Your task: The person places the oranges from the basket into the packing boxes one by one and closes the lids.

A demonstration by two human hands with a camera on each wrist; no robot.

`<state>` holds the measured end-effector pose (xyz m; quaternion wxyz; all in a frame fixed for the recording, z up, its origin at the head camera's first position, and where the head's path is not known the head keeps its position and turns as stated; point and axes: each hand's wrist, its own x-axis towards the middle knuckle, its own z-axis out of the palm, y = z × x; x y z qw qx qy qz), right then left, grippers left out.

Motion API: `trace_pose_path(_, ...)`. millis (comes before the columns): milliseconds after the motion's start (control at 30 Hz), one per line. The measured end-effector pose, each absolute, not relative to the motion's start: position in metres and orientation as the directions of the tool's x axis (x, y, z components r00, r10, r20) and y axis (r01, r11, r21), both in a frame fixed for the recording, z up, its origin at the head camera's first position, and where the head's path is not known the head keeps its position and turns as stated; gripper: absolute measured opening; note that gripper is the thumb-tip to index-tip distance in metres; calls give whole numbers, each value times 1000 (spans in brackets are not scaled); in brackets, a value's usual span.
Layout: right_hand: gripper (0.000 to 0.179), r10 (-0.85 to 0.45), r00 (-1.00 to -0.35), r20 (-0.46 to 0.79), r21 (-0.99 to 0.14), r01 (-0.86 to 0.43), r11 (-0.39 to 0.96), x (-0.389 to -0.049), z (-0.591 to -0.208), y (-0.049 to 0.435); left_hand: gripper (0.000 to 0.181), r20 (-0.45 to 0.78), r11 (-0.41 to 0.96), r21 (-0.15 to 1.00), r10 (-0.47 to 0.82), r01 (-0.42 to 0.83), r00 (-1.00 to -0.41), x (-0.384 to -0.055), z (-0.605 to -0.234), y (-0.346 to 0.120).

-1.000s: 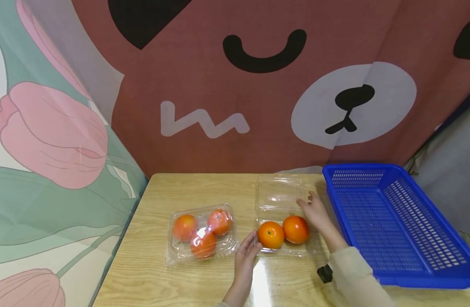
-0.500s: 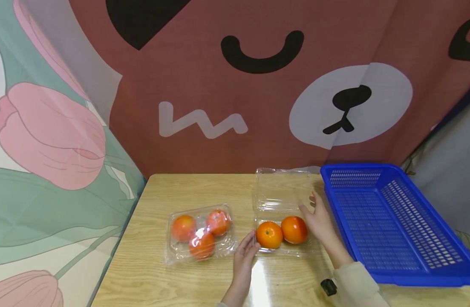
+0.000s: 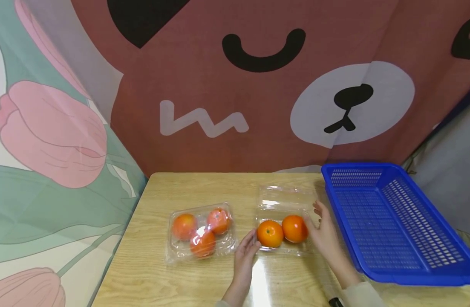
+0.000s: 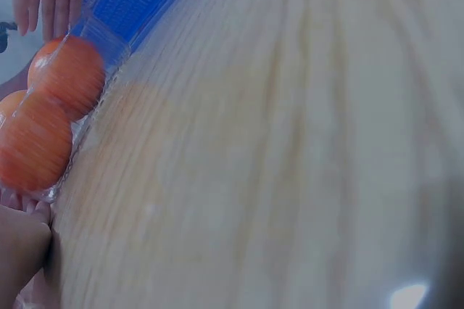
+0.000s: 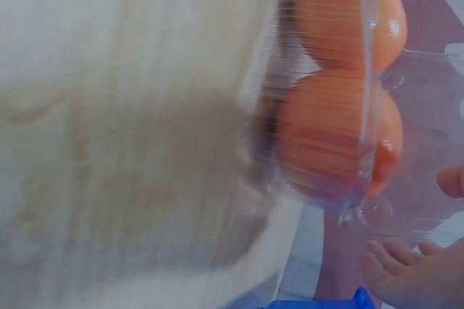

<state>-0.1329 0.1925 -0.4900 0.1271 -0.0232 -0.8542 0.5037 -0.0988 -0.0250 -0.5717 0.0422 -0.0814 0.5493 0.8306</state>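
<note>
A clear plastic clamshell box (image 3: 288, 252) stands on the table, its lid (image 3: 284, 197) folded back. Two oranges sit side by side in it, a left orange (image 3: 270, 233) and a right orange (image 3: 295, 228). Against the box's left wall rest the nearly straight fingers of my left hand (image 3: 243, 262), thumb at the front corner; part of this hand (image 4: 22, 244) shows in the left wrist view. On the other side, my right hand (image 3: 327, 234) is spread beside the right orange, holding nothing. In the right wrist view its fingers (image 5: 391, 262) point toward the box.
To the left is a second clear clamshell box (image 3: 174, 255), closed over three oranges. A blue plastic basket (image 3: 353, 245) with slotted sides stands close on the right. Behind the wooden table (image 3: 142, 273) hangs a printed cloth (image 3: 204, 157).
My right hand has moved back from beside the lid toward the box's right side. The lid's far edge rose, then dropped lower in view. My left hand stays put.
</note>
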Motion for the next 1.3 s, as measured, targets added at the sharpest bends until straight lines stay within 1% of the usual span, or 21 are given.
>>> trace_pose_path(133, 58, 135, -953, 271, -835, -163, 526, -123, -499, 195, 53, -184, -401, 902, -25, -159, -983, -99, -573, -25)
trace_pose_path(233, 59, 107, -954, 281, -816, -179, 550, -114, -501, 198, 53, -180, -399, 904, -27, -154, -983, -99, -575, -25)
trace_pose_path(633, 69, 42, -979, 201, -774, -133, 619, -75, -508, 205, 52, -162, -417, 897, -11, -143, -987, -100, -576, -24)
trace_pose_path(867, 66, 27, -982, 186, -759, -126, 639, -62, -523, 205, 51, -160, -396, 908, -19, -139, -987, -100, -574, -25)
trace_pose_path(1100, 63, 32, -992, 119, -766, -71, 638, -57, -533, 206, 50, -176, -382, 911, -25, -154, -984, -101, -572, -24)
trace_pose_path(1300, 54, 28, -996, 88, -789, -52, 612, -55, -534, 208, 46, -167, -405, 904, -35, -138, -985, -100, -571, -24)
